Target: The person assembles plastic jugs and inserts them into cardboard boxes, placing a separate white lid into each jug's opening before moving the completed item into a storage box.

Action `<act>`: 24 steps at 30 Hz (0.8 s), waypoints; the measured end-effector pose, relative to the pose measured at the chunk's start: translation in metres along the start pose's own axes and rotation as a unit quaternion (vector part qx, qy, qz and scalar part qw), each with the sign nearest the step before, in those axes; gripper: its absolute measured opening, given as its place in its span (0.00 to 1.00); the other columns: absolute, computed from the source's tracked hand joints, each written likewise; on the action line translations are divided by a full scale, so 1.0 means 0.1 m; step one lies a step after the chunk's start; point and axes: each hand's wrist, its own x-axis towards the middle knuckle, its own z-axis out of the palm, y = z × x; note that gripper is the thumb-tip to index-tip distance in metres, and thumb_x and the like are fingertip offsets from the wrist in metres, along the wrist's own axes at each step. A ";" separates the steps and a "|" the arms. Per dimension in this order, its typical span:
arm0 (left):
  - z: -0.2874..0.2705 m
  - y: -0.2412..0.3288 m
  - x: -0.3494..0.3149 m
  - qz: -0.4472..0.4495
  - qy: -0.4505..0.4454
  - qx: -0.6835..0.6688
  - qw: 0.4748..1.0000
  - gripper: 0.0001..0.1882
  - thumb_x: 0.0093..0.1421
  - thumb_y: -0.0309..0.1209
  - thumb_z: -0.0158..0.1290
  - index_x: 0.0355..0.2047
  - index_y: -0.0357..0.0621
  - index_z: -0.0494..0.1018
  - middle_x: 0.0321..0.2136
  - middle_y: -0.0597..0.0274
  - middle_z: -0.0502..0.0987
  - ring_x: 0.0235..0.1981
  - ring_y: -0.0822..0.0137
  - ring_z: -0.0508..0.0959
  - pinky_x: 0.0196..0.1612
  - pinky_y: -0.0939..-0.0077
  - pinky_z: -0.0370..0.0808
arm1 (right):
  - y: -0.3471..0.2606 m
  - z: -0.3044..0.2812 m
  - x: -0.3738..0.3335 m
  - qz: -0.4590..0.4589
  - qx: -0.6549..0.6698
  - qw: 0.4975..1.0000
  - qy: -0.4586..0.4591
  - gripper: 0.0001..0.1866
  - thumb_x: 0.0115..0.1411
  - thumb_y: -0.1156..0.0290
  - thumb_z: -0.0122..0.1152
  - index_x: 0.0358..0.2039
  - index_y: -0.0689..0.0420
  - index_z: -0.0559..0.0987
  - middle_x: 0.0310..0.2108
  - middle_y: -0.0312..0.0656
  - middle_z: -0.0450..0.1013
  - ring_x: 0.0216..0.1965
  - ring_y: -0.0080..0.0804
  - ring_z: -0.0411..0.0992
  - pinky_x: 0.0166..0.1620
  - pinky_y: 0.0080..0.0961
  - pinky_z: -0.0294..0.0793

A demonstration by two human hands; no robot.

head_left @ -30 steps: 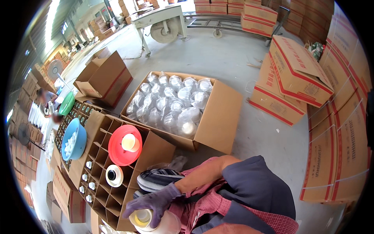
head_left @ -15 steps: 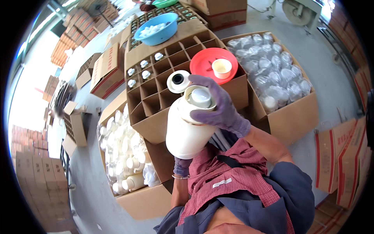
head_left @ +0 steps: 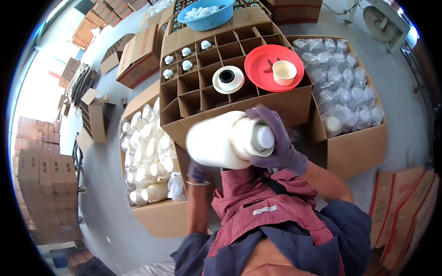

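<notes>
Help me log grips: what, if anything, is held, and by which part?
The right hand holds the white bottle by its neck end. The left hand is partly hidden by it; its hold cannot be told.

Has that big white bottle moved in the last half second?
Yes. Judged against the divided carton, the white bottle has tipped sideways and its neck has shifted toward the person.

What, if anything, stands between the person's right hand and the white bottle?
Only the purple glove; nothing else visible stands in the way. The right hand grips the white bottle near its open end.
</notes>
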 end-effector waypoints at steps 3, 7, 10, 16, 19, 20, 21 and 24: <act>0.38 1.67 0.42 0.014 -0.106 0.246 0.963 0.25 0.59 0.36 0.56 0.55 0.40 0.67 0.50 0.52 0.75 0.50 0.59 0.76 0.52 0.64 0.73 | 0.27 -0.30 -0.61 0.081 -0.088 0.989 -0.090 0.35 0.48 0.63 0.71 0.54 0.63 0.68 0.45 0.51 0.70 0.48 0.47 0.70 0.52 0.37 0.69; 1.10 1.74 0.67 0.075 -0.252 0.607 0.750 0.18 0.53 0.42 0.57 0.39 0.45 0.75 0.34 0.50 0.76 0.35 0.48 0.78 0.38 0.61 0.74 | 0.53 -0.44 -0.51 0.132 -0.092 0.958 -0.239 0.15 0.52 0.69 0.65 0.39 0.61 0.75 0.35 0.48 0.73 0.37 0.44 0.74 0.42 0.34 0.74; 1.29 1.15 0.71 -0.032 -0.354 0.621 0.699 0.17 0.55 0.46 0.54 0.30 0.44 0.76 0.33 0.53 0.77 0.35 0.50 0.78 0.38 0.60 0.74 | 0.87 -0.17 0.36 0.020 -0.192 0.976 -0.097 0.06 0.53 0.75 0.60 0.31 0.59 0.74 0.27 0.45 0.72 0.30 0.45 0.72 0.35 0.36 0.73; 1.35 1.13 0.76 0.080 -0.298 0.469 0.827 0.22 0.61 0.47 0.51 0.45 0.43 0.77 0.37 0.55 0.78 0.34 0.55 0.79 0.41 0.64 0.75 | 2.58 0.11 1.19 -0.085 -0.426 0.825 -0.361 0.28 0.53 0.74 0.57 0.56 0.40 0.71 0.55 0.50 0.63 0.52 0.54 0.69 0.55 0.39 0.70; 1.20 1.10 0.82 -0.001 -0.011 0.146 0.989 0.23 0.63 0.47 0.50 0.50 0.43 0.75 0.34 0.64 0.76 0.35 0.65 0.78 0.41 0.68 0.74 | 2.69 0.08 1.44 -0.032 -0.363 0.815 -0.451 0.26 0.54 0.67 0.60 0.55 0.43 0.70 0.49 0.51 0.67 0.49 0.53 0.71 0.49 0.43 0.73; 1.02 1.16 0.81 -0.027 0.068 0.012 0.997 0.25 0.65 0.47 0.48 0.55 0.44 0.69 0.37 0.67 0.74 0.36 0.70 0.76 0.40 0.73 0.75 | 2.50 0.29 1.42 -0.059 -0.348 0.833 -0.425 0.26 0.54 0.65 0.61 0.55 0.44 0.70 0.48 0.51 0.67 0.48 0.53 0.71 0.49 0.43 0.74; 0.90 1.16 0.84 -0.083 0.179 -0.131 0.971 0.27 0.67 0.47 0.46 0.60 0.46 0.63 0.44 0.63 0.73 0.42 0.67 0.75 0.41 0.72 0.77 | 2.25 0.43 1.40 -0.084 -0.335 0.850 -0.398 0.27 0.54 0.63 0.62 0.55 0.45 0.70 0.46 0.52 0.67 0.47 0.52 0.71 0.48 0.43 0.74; 0.86 1.39 1.00 -0.043 -0.042 -0.375 0.925 0.29 0.68 0.52 0.41 0.61 0.46 0.61 0.52 0.58 0.68 0.52 0.65 0.70 0.54 0.62 0.73 | 1.55 0.51 1.18 -0.119 -0.269 0.919 -0.262 0.33 0.51 0.62 0.67 0.56 0.53 0.66 0.41 0.50 0.66 0.41 0.51 0.70 0.42 0.38 0.75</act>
